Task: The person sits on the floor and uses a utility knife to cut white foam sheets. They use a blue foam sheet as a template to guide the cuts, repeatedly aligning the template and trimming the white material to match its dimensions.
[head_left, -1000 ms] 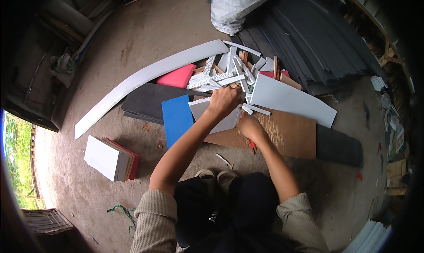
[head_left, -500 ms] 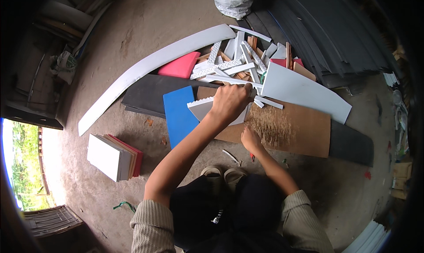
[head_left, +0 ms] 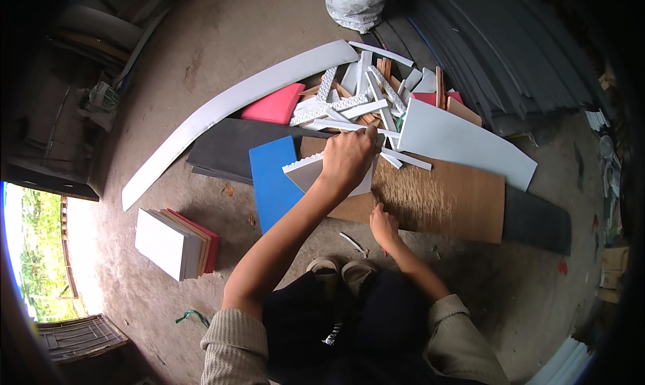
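A grey-white foam sheet [head_left: 307, 173] with a ragged left edge lies on a scored brown board [head_left: 463, 200]. My left hand [head_left: 349, 158] presses down over the sheet, its fingers closed at the far right side around a dark edge mostly hidden beneath them. Close to the sheet's near right corner, my right hand [head_left: 384, 227] is closed on a thin dark knife [head_left: 375, 199], whose tip points away from me. Left of the sheet, a blue foam sheet [head_left: 274, 177] lies partly under my left forearm.
Beyond my hands lies a heap of white offcut strips [head_left: 366, 107], beside a pink piece [head_left: 274, 104] and a large pale panel [head_left: 463, 140]. A long curved white strip [head_left: 235, 109] borders the heap. A stack of cut sheets [head_left: 164, 244] stands at left; dark sheets [head_left: 497, 49] lie far right.
My right hand has drawn a little nearer to me with the knife, and its tip now shows more clearly. My left hand stays on the sheet. The whole view has shifted slightly.
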